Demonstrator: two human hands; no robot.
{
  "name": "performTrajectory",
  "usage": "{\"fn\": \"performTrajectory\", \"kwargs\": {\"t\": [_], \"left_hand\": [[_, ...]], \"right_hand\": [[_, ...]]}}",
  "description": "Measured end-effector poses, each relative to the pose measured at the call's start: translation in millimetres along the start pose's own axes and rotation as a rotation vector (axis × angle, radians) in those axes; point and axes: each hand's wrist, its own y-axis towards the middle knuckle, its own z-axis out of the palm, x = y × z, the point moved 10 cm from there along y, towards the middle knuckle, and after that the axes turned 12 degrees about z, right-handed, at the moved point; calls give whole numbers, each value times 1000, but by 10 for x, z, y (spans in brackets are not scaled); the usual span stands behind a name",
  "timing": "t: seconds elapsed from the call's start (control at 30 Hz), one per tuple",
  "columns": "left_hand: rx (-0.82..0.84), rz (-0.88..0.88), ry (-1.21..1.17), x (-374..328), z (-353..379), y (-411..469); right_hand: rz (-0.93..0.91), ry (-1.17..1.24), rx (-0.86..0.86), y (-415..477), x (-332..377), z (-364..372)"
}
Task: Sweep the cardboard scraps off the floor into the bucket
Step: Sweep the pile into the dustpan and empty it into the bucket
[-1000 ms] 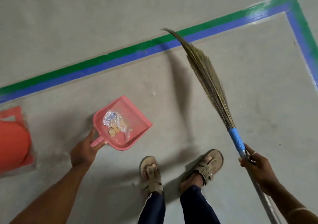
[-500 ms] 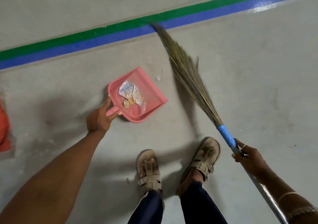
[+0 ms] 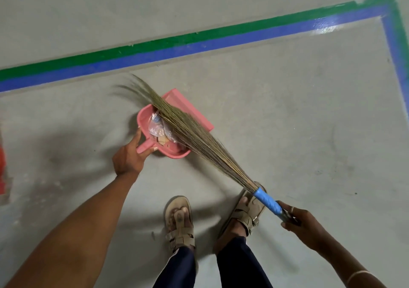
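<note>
Seen from above, a person stands on a grey concrete floor (image 3: 298, 115) in tan strapped sandals (image 3: 179, 225) and dark blue trousers (image 3: 241, 263). At the lower right, the right hand (image 3: 303, 226) grasps a grass broom (image 3: 199, 142) low on its handle, fingers (image 3: 291, 209) curled round the shaft just below a bright blue wrap. The broom slants up and to the left, and its long olive-brown bristles lie across a pink plastic dustpan (image 3: 190, 108), with the wispy tips fanning past the pan's far-left rim. The left hand (image 3: 127, 158) reaches in from the lower left and grips the dustpan's short handle, fingers (image 3: 139, 137) closed around it. The cardboard scraps (image 3: 162, 141) sit inside the pan near the handle end: small, pale tan, torn pieces, partly hidden under the bristles and touching a crumpled clear plastic wrapper (image 3: 156, 128). A sliver of something red (image 3: 1, 168) shows at the left edge; what it is cannot be told. Farther off, a green stripe (image 3: 199, 37) and a blue stripe (image 3: 199, 46) run side by side across the floor and turn a corner at the upper right.
</note>
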Motion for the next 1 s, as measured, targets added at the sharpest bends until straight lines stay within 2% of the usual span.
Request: {"fn": "performTrajectory", "kwargs": {"t": [0.27, 0.57, 0.77, 1.0], "left_hand": [[-79, -41, -116, -415, -1120, -475], [-120, -113, -169, -685, -2914, -1323], [-131, -135, -164, -788, -3936, -2080], [-219, -200, -229, -678, -4633, -2882]], "right_hand": [[-6, 104, -5, -1045, 335, -511], [-113, 108, -73, -2796, 1314, -1317], [-174, 40, -137, -3877, 1761, -1737], [-279, -76, -218, -4807, 2180, -1984]]}}
